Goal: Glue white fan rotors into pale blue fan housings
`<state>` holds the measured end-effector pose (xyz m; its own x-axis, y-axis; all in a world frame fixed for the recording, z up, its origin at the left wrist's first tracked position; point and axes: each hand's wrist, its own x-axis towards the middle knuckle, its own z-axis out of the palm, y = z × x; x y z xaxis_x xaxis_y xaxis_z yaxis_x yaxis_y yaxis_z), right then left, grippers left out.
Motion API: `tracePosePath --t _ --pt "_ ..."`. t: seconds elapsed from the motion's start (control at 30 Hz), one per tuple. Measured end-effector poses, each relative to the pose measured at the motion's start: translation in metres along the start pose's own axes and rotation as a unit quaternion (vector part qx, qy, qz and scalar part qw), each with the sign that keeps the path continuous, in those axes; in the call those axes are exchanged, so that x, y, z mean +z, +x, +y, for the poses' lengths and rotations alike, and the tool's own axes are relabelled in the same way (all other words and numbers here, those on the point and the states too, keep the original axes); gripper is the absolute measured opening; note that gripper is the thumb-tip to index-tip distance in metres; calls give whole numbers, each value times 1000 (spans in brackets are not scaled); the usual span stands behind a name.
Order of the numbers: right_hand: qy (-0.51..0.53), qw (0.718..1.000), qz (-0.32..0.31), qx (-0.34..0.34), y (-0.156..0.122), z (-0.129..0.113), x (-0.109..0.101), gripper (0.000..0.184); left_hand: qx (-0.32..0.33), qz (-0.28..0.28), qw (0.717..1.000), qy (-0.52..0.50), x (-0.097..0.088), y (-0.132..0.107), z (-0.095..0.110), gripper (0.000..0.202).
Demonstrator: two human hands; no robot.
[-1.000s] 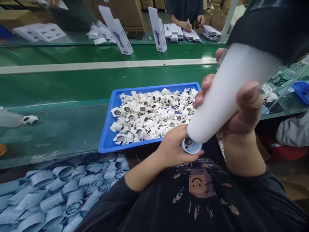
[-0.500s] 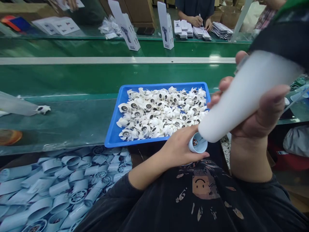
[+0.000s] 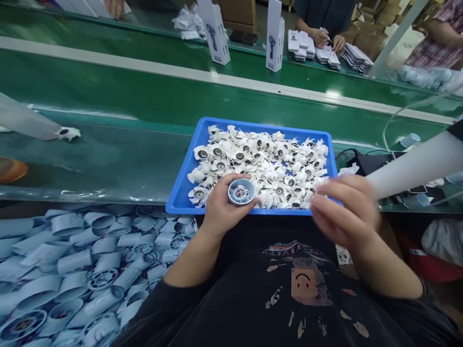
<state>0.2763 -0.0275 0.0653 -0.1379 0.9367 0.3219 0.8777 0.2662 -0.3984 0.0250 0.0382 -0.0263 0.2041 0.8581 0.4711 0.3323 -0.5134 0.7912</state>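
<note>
My left hand [image 3: 220, 212] is closed round a short pale-blue round housing [image 3: 241, 191], its open end with a small motor facing up. It sits at the near edge of a blue tray [image 3: 181, 195] heaped with white fan impellers [image 3: 267, 164]. My right hand [image 3: 343, 212] is blurred by motion at the tray's near right corner, fingers apart and pointing left, with nothing visible in them. A white cone-shaped tool [image 3: 415, 166] lies behind that hand, apart from the fingers.
A heap of pale-blue housings [image 3: 72, 270] fills the bin at lower left. A green conveyor belt [image 3: 126, 96] runs behind the tray, with two upright white product boxes [image 3: 217, 29] beyond. Another person's hands [image 3: 329, 38] sort leaflets at the far side. A lone impeller [image 3: 67, 133] lies at left.
My right hand has let go of the white cone tool and dropped toward the tray. My left hand has lifted the housing leftward to the tray's near edge. The view has tilted.
</note>
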Motion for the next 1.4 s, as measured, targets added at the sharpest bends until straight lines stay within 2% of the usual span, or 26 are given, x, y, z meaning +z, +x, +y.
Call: tracePosePath --t 0.07,0.17,0.3,0.4,0.53,0.6,0.67,0.77,0.9,1.03,1.07,1.1,1.13,1.17,1.23,1.27,1.33,1.4 --pt "-145 978 -149 -7 25 -4 26 21 8 8 1000 -12 0 0 -1 49" --pt "-184 960 -210 10 56 -1 56 17 9 17 997 -81 1 -3 -7 53" --pt "-182 957 -217 62 73 6 79 12 8 31 986 -166 6 -8 -12 59" --pt "-138 965 -198 105 76 6 85 6 22 48 987 -153 6 -7 -8 62" --pt "5 979 -142 145 71 3 68 12 69 -1 997 -46 -4 -3 7 51" --pt "119 972 -130 156 62 0 53 19 100 -37 994 -17 -9 -3 15 47" --pt "250 943 -139 168 47 -5 40 35 114 -61 991 -24 -12 -5 21 51" --pt "412 874 -168 197 25 -15 35 49 114 -73 989 -61 -9 -9 24 56" --pt "533 795 -187 220 10 -24 45 47 113 -74 988 -68 -3 -10 27 55" --pt "588 764 -169 207 5 -26 46 39 137 -77 987 -39 0 -9 30 52" --pt "594 764 -158 197 4 -27 44 36 143 -74 986 -41 0 -9 31 52" --pt "588 777 -141 177 2 -30 41 33 149 -69 985 -46 1 -9 31 52" --pt "564 804 -119 143 0 -32 37 28 154 -65 985 -51 2 -10 32 52" --pt "519 845 -92 94 -3 -36 33 24 158 -63 984 -55 2 -10 32 51" --pt "362 931 -37 -30 -7 -44 25 19 166 -67 983 -39 3 -11 34 47" --pt "266 960 -20 -83 -9 -48 23 17 173 -74 982 -18 4 -11 36 44" --pt "107 985 -15 -133 -10 -53 20 15 185 -92 978 34 6 -12 40 38" --pt "21 991 -33 -131 -9 -54 23 15 191 -100 974 71 8 -14 43 34"
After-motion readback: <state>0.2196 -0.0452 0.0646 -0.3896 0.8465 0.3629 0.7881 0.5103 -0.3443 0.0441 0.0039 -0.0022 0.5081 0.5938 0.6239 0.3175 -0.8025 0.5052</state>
